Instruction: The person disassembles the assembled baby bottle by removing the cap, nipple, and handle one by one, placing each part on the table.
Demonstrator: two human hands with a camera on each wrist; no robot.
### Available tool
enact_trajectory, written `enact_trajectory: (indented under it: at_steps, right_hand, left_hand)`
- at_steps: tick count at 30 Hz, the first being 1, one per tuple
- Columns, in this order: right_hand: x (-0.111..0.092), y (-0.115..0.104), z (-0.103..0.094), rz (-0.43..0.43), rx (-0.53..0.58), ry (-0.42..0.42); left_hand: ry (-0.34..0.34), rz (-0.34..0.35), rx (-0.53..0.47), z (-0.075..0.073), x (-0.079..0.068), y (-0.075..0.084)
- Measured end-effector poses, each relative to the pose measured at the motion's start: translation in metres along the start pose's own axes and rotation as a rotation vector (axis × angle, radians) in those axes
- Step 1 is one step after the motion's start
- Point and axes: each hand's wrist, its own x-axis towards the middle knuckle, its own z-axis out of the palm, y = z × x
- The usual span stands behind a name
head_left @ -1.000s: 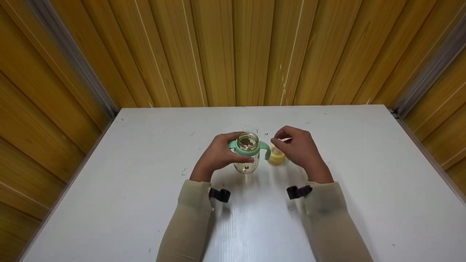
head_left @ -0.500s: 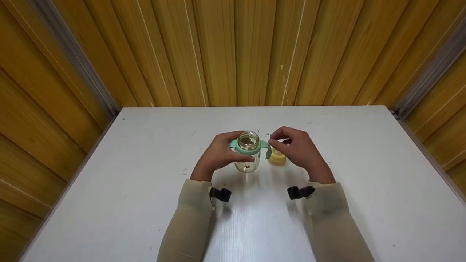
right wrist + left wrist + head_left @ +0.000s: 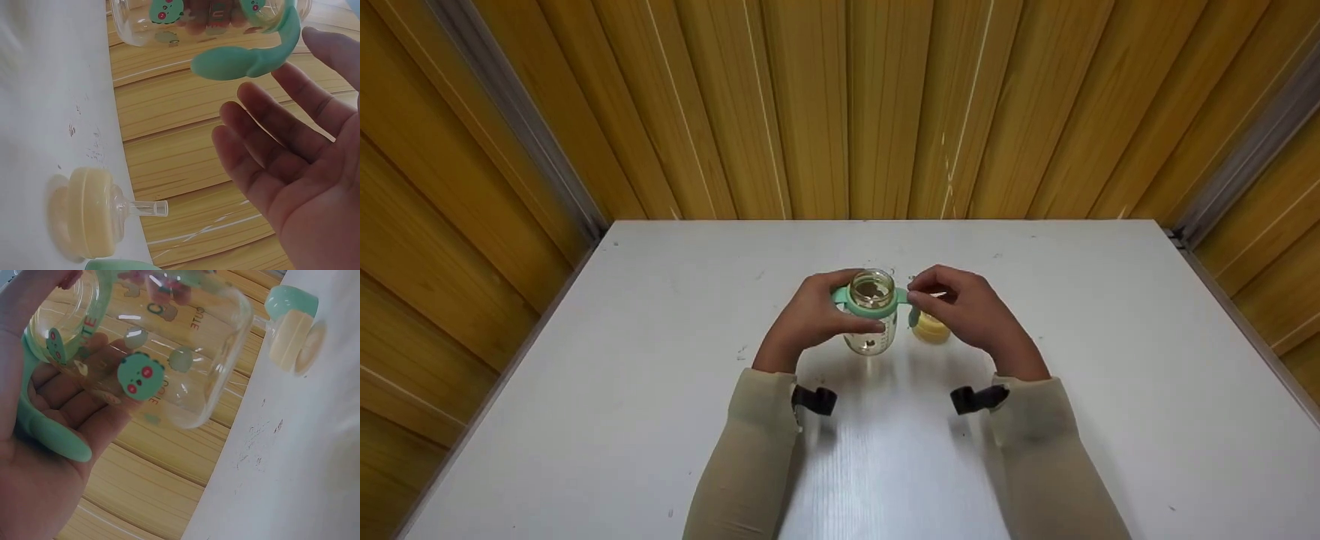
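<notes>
A clear baby bottle with a green two-handled ring is held upright above the table, its mouth uncovered. My left hand grips it from the left, thumb across the front. At the right side, my right hand pinches the green handle between thumb and forefinger; its other fingers are spread loosely. A yellow bottle collar with a clear narrow spout stands on the table below my right hand, partly hidden by it in the head view. Cartoon faces are printed on the bottle.
A rounded green piece stands beside the yellow collar, hidden in the head view. The white table ends at a wood-patterned wall at the back. Each wrist wears a black mount.
My right hand has moved slightly left, from beside the bottle to its right handle. The left hand and the bottle have stayed nearly still.
</notes>
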Motion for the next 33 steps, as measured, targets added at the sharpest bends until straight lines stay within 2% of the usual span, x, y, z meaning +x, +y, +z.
enact_trajectory:
  at_steps: [5, 14, 22, 28, 33]
  right_hand:
    - [0.0002, -0.0002, 0.0012, 0.004, -0.004, -0.019]
    - [0.0, -0.0013, 0.0043, 0.008, 0.058, -0.065]
    - [0.0015, -0.0024, 0.0067, 0.005, 0.183, -0.13]
    - [0.0025, -0.0029, 0.0067, 0.003, 0.154, -0.123]
    - [0.002, -0.0041, 0.0067, 0.0, 0.185, -0.135]
  left_hand:
    - [0.001, 0.01, -0.001, 0.0001, -0.0003, 0.0002]
    - [0.01, 0.043, -0.013, -0.0002, -0.0018, 0.0021]
    - [0.015, 0.047, -0.003, -0.0002, -0.0011, 0.0026]
    - [0.013, 0.045, -0.003, -0.0002, -0.0007, 0.0026]
    - [0.013, 0.04, -0.01, -0.001, -0.0007, 0.0023]
